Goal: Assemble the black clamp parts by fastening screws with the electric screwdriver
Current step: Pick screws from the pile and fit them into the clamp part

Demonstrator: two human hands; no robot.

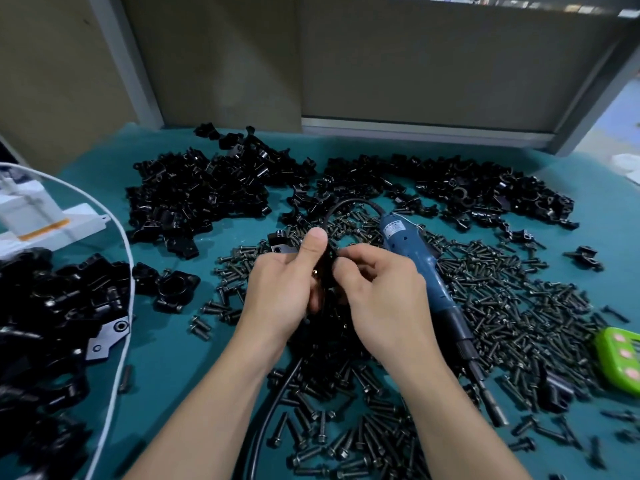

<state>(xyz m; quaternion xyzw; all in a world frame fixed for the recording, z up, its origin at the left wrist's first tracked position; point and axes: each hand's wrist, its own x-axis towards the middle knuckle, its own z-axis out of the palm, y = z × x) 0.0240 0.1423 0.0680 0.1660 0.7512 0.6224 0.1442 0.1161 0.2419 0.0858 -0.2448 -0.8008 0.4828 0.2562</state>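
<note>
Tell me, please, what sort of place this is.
Most likely a factory assembly bench: heaps of black clamp parts, loose screws spread over a teal mat, and a blue electric screwdriver lying among them.

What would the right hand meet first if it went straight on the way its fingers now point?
The right hand points leftward at the black clamp part, which its fingers seem to pinch; right behind that is the left hand. Depth is unclear.

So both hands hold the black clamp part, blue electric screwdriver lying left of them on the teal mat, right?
Wrong side: head view shows the blue electric screwdriver lying right of them on the teal mat. Left hand and right hand hold the black clamp part.
</note>
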